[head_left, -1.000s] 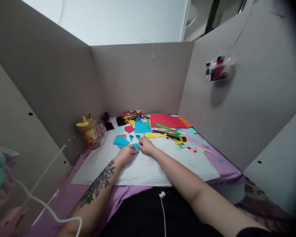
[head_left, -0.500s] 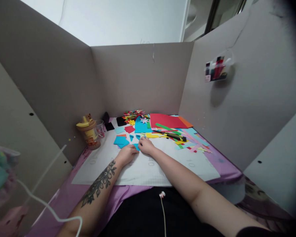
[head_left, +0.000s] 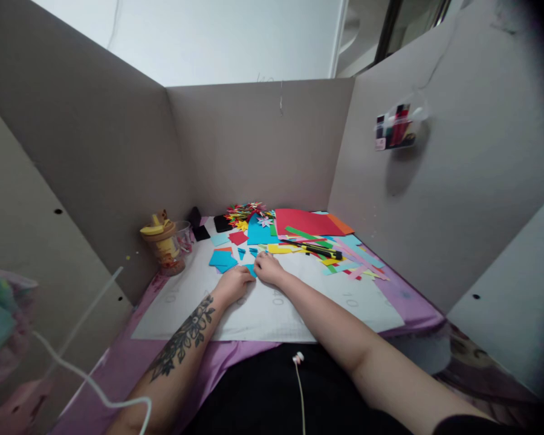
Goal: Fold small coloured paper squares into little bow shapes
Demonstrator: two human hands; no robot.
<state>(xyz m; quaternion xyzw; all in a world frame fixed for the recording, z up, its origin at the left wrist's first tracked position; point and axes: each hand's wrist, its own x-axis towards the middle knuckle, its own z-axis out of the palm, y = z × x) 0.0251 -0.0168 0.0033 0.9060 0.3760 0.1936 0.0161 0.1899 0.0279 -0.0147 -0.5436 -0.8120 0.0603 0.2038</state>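
Observation:
Both my hands rest on a white cutting mat (head_left: 272,311) in the middle of the table. My left hand (head_left: 236,281) and my right hand (head_left: 269,268) meet over a small blue paper piece (head_left: 252,270), fingers curled and pressed onto it. Only a sliver of that paper shows between them. Just beyond my left hand lie blue paper squares (head_left: 222,258) and small blue folded bits (head_left: 252,251).
Coloured paper sheets and scraps (head_left: 308,222) and a yellow-black cutter (head_left: 320,249) lie at the back right. Folded paper stars (head_left: 247,211) sit at the back. A yellow-lidded jar (head_left: 165,244) stands left. Grey cardboard walls (head_left: 258,145) surround the table; a marker holder (head_left: 396,130) hangs right.
Almost nothing has changed. My hands stay pressed together on the blue piece, with only slight finger movement.

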